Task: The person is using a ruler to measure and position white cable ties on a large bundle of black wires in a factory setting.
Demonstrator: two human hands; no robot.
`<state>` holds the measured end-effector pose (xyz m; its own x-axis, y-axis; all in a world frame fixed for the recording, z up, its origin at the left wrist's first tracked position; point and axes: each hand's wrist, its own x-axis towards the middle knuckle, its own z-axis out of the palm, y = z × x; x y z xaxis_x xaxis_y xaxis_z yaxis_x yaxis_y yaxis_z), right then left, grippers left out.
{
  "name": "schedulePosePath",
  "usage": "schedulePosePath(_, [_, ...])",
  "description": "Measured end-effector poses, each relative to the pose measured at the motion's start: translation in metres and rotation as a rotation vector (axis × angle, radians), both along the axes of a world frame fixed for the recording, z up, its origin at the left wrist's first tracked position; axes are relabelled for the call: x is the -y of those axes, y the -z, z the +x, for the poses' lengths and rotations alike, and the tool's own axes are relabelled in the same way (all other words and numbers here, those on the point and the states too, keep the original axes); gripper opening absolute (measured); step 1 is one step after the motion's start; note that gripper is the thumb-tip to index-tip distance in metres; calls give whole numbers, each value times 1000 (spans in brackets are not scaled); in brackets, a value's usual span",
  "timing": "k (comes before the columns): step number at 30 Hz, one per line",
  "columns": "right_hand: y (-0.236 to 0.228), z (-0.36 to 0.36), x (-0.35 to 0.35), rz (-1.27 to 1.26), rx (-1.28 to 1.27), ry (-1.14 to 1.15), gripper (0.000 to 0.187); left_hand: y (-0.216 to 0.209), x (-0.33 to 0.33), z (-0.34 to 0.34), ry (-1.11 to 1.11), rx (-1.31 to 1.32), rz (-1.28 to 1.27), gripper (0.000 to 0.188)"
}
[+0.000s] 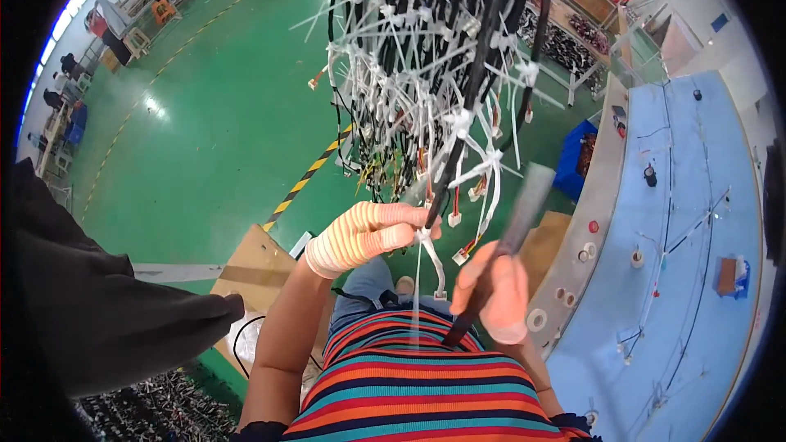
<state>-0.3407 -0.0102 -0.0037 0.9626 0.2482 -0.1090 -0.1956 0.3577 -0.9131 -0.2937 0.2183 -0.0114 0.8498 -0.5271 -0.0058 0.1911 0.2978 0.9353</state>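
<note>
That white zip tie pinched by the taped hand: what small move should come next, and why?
Probably bring the cutter in the right hand to the zip tie tail and snip it: the left hand pinches it at the black cable bundle, its tail hanging loose, the blade alongside.

Bare forearms, a bright multicoloured striped top point(426, 385), tape wound around the left hand point(368, 233) fingers

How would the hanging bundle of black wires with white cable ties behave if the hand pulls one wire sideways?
The wire bundle hangs loosely from above, so it would probably swing and bend, not stay stiff. The many white cable ties stick out, so neighbouring wires may snag and follow. The left hand, fingers wrapped in tape, pinches one wire; the right hand holds a dark tool.
</note>
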Motion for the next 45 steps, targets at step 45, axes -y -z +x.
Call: schedulePosePath(45, [-29,-19,-27,-482,450,234,16,3,93,-64,-755,258,3,38])
